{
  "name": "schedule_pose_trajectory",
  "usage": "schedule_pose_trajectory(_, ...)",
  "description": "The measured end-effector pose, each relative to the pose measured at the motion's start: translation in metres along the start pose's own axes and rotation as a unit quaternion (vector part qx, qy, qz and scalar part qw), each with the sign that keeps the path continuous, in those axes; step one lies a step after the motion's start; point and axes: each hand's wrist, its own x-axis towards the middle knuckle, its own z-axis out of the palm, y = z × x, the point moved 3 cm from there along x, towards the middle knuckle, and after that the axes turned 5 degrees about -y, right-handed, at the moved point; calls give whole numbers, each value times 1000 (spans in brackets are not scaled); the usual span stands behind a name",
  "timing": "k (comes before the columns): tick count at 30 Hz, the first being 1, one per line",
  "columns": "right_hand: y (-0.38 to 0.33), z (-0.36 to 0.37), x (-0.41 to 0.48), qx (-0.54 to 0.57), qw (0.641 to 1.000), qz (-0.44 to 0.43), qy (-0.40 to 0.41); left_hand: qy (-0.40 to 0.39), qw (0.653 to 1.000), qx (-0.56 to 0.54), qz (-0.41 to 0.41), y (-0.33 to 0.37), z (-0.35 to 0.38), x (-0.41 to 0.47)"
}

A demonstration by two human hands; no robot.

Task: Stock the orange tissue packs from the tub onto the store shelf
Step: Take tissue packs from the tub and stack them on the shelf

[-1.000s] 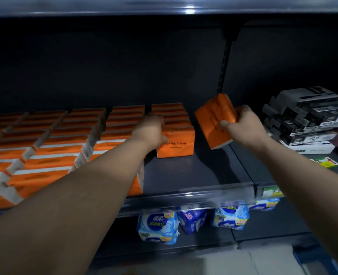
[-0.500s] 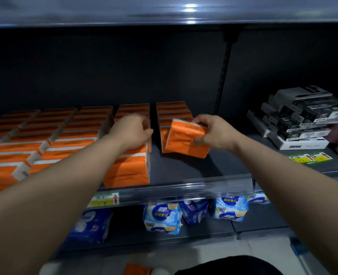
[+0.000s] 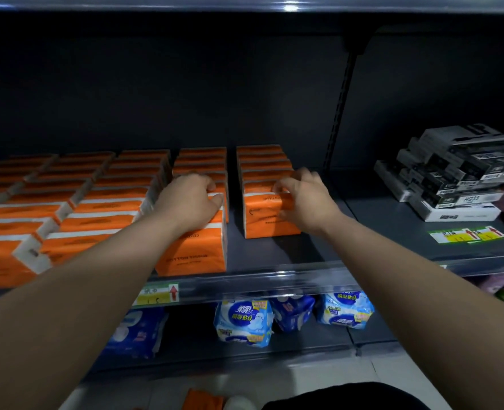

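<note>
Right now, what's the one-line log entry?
phase: placing | right hand: grips front pack, upright on shelf | left hand: holds next row

The orange tissue packs (image 3: 102,208) stand upright in tight rows running near to far on the dark shelf (image 3: 274,250). The rightmost row stops short of the near edge. Its front pack (image 3: 262,223) stands square, printed face toward me, under my right hand (image 3: 304,199).

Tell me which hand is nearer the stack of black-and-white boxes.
Right. The right hand holds the front pack of the rightmost orange row, apart from the black-and-white boxes; the left hand is on the next row, farther left.
</note>
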Motion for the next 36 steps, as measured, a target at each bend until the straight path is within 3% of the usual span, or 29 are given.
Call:
schedule_pose_trajectory(11,-9,-5,-13,-20,999,-15,24,12,1000,-7,3,1,-7,-10)
schedule_pose_trajectory(17,-48,-10,-19,-29,998,-57,25,26,1000,-12,11,-19,-30,-40)
schedule_pose_trajectory(23,-132,-3,-30,-7,989,-148,24,50,999,20,-6,-73,-68,-93)
schedule_pose_trajectory(30,-261,30,-47,16,966,-259,6,56,994,29,-95,-171,-109,-177)
schedule_pose_trajectory(36,-370,84,-73,65,942,-324,-65,60,979,42,-190,-272,-128,-261)
